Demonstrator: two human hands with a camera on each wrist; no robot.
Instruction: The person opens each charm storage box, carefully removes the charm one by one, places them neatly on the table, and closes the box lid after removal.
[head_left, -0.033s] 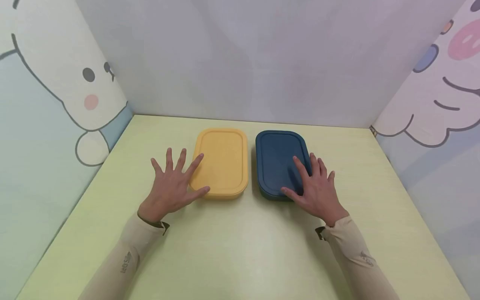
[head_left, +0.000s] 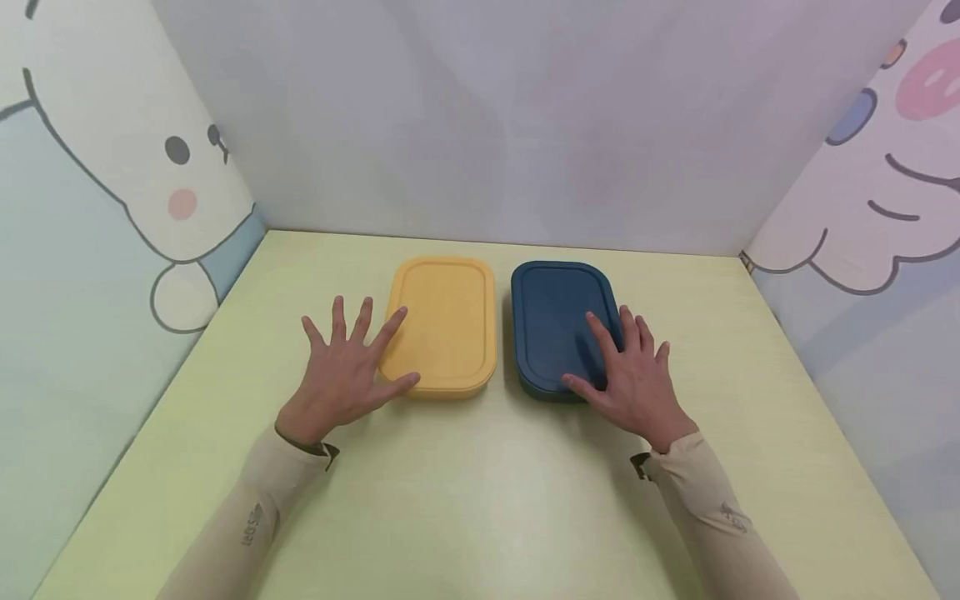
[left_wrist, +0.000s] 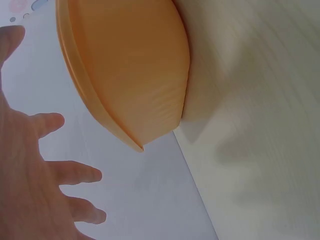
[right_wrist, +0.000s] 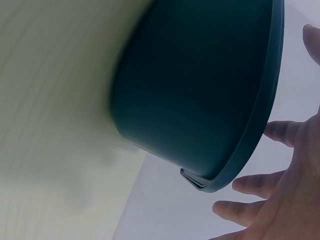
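Observation:
Two lidded, rounded-rectangular food containers stand side by side on the table: a yellow one (head_left: 446, 321) and a dark blue one (head_left: 558, 325). My left hand (head_left: 337, 375) is spread over the yellow container's left side, its thumb and index finger overlapping the lid in the head view. Over the blue container's right edge my right hand (head_left: 637, 379) is spread in the same way. The left wrist view has the yellow container's side wall (left_wrist: 135, 60), with the fingers apart from it. In the right wrist view the blue container's wall (right_wrist: 185, 85) shows, fingertips close by the lid rim.
The pale wooden table (head_left: 480, 500) runs back to a plain light wall (head_left: 480, 125). Side walls with cartoon animal prints stand left (head_left: 97, 250) and right (head_left: 885, 333). A narrow gap separates the two containers.

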